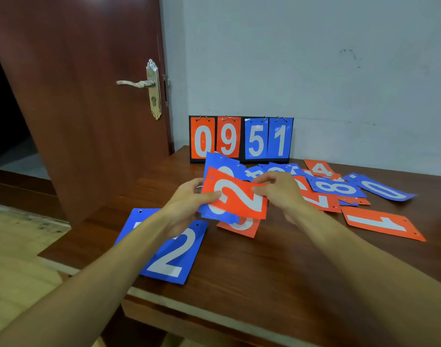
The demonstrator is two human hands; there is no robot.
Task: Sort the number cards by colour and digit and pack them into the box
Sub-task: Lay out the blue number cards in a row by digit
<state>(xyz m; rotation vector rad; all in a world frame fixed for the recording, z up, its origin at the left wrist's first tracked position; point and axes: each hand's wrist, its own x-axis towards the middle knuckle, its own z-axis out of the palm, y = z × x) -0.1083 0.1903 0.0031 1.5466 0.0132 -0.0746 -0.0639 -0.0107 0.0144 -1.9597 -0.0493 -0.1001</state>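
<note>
Over the table's middle, my left hand [189, 204] holds a small stack of cards with a red 2 card [237, 196] on top and blue cards behind it. My right hand [279, 191] pinches the right edge of that red 2 card. A blue 2 card [175, 254] lies flat below my left wrist, over another blue card [134, 221]. A red card [242, 226] peeks out under the stack. To the right lie a red 1 card [382, 224], a blue 8 card [337, 187], a blue 0 card [384, 190] and a red 4 card [319, 169] among several loose cards.
A black flip scoreboard [240, 139] showing 0 9 5 1 stands against the grey wall at the back. The wooden table's front edge [189, 306] runs diagonally below my arms. A brown door [89, 96] stands ajar on the left. No box is visible.
</note>
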